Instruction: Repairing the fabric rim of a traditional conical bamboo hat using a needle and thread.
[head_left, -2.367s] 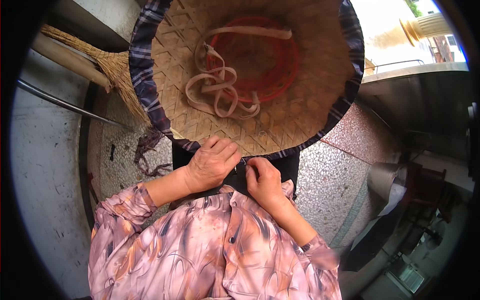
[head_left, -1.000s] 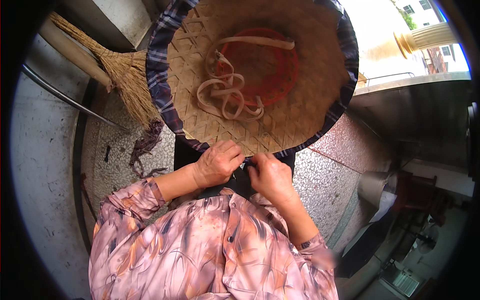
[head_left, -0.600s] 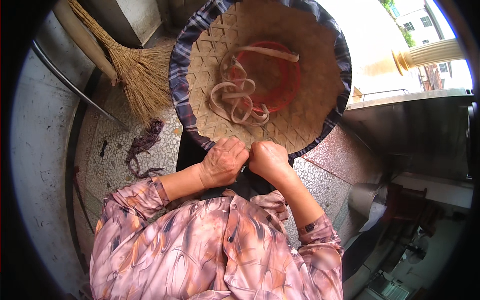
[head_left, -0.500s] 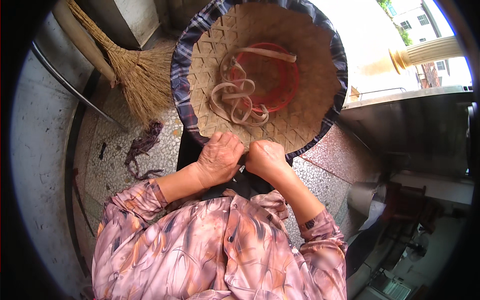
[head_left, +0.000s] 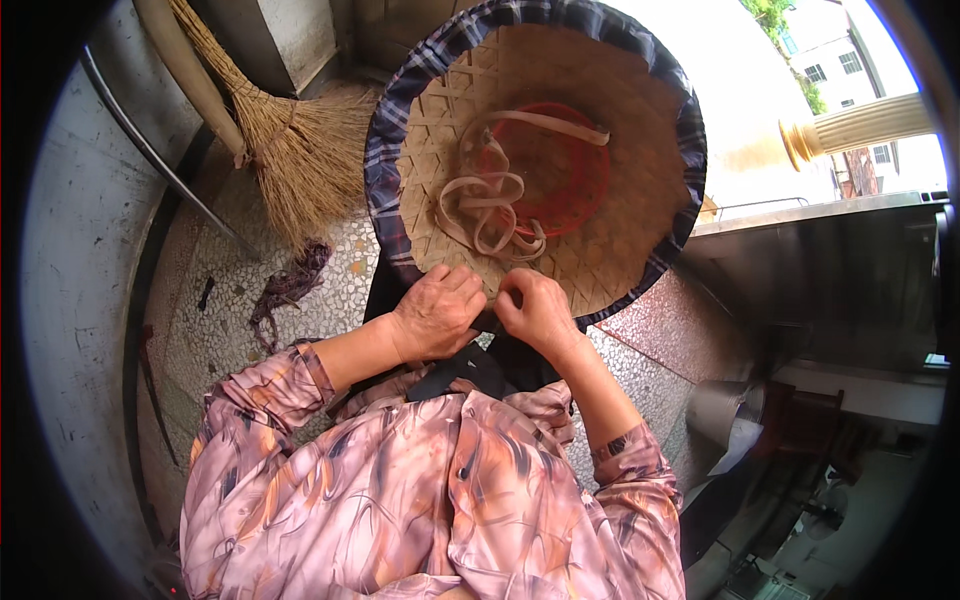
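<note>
A wide woven straw hat [head_left: 600, 230] is seen upside down in front of the body, its underside turned up toward the camera; its rim is edged with a dark plaid cloth band [head_left: 385, 180], and a red inner ring [head_left: 570, 175] sits at the crown; a pale beige strap [head_left: 490, 205] lies looped and tangled inside the crown. The near rim of the hat is gripped by both hands, close together and almost touching; the left hand [head_left: 435, 315] is curled shut on the rim, fingers folded over the edge; the right hand [head_left: 535, 310] is likewise closed on the rim just beside it, thumb and fingers pinched. A dark cloth [head_left: 470, 365] hangs below the hands, against the body; whether it is part of the hat cannot be told. Sleeves of a pink patterned shirt [head_left: 430, 490] are seen at the lower edge. On the speckled terrazzo floor [head_left: 240, 270] to the left, a straw broom [head_left: 290, 150] is propped against the wall, and a dark scrap of cloth [head_left: 285, 290] lies near it, well apart from the hands.
</note>
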